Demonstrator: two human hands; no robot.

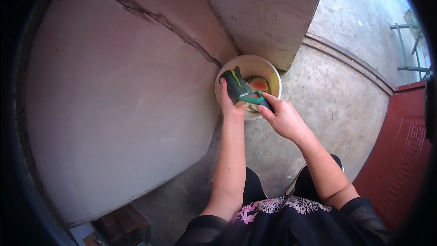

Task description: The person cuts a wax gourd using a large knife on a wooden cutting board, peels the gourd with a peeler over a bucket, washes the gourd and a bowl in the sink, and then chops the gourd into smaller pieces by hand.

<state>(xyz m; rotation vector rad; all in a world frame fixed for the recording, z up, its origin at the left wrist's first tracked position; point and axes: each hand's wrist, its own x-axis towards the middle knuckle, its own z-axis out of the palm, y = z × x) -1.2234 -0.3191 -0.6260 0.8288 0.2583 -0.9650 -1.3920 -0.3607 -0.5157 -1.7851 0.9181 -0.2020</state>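
Through the head view I am seeing the left hand (230, 102) grasping a dark green-skinned piece (233, 83) with a yellow-green stripe; it is standing out just above the fingers, thumb along its left side. The right hand (286, 116) is closing around a peeler (259, 99) with a green head and dark handle, its index finger stretching along the handle. The peeler's head is reaching left from that hand to the piece's lower end; I am not able to tell whether the blade is touching the skin. Beneath both hands a pale bucket (257, 66) is standing on the floor (337, 109), and a reddish chunk (258, 84) is lying inside it, ahead of the right hand's fingertips.
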